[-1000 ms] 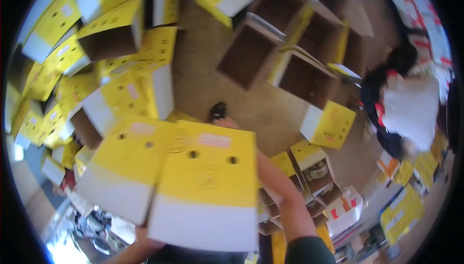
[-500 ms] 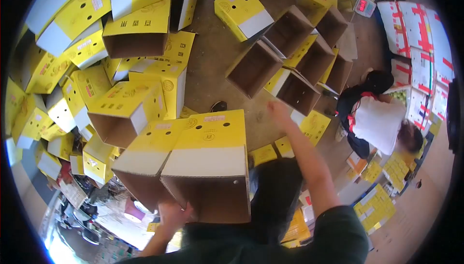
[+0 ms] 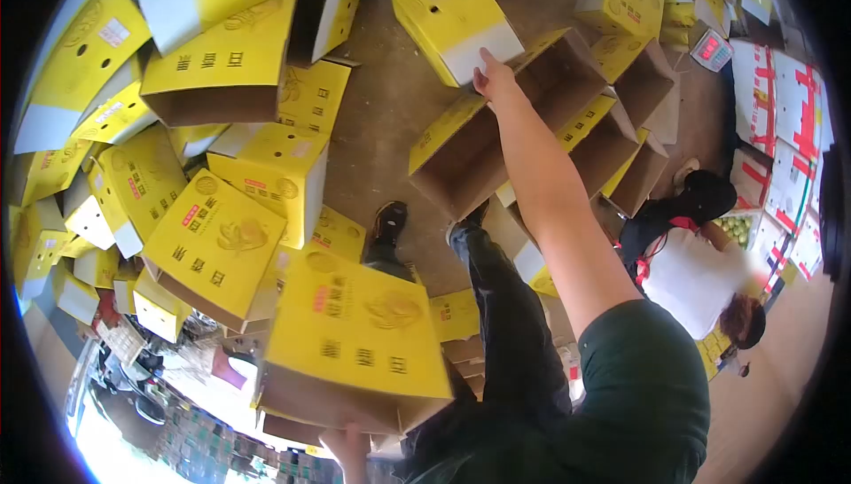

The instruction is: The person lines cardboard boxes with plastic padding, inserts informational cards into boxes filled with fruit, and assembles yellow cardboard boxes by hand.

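- Pinching rim of yellow box (image 3: 355, 324), approx 7 o'clock: L hand (image 3: 346, 440).
- R hand (image 3: 496, 81) at 1 o'clock, fingers parted over yellow/white carton (image 3: 454, 23); contact unclear.
- Co-worker (image 3: 691, 280) bent over, approx 3 o'clock.

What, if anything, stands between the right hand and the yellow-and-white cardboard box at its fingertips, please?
Nothing visible does: the right hand overlaps the white end of the yellow-and-white cardboard box, though contact is unclear. No other box lies between them.
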`<state>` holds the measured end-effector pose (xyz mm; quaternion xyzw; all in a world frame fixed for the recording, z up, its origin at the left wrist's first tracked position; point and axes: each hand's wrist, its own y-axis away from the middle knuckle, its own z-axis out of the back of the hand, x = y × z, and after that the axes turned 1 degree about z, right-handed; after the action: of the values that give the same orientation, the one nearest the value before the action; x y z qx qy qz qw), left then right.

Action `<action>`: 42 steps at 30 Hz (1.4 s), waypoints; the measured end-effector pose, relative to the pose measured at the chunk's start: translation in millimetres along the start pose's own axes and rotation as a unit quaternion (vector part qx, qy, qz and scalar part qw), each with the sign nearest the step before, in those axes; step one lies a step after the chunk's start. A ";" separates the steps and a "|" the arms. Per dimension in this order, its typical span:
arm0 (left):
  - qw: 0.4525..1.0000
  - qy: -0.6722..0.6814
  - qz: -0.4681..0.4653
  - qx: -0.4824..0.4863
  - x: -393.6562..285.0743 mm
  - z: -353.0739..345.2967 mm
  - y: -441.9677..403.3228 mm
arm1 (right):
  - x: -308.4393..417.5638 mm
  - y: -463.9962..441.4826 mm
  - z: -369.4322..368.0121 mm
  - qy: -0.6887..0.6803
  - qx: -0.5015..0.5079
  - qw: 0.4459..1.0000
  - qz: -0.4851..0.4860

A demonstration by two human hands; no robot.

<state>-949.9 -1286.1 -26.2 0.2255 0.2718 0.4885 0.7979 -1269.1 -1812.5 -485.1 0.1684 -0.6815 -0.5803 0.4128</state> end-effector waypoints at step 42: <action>0.990 0.092 0.108 0.008 102.5 54.4 13.3 | -368.0 486.0 -178.3 0.611 0.427 -0.331 0.578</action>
<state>-884.6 -1193.1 1.0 0.2136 0.3223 0.5883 0.7102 -791.0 -1536.9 -170.9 -0.0810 -0.1325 -0.8249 -0.5436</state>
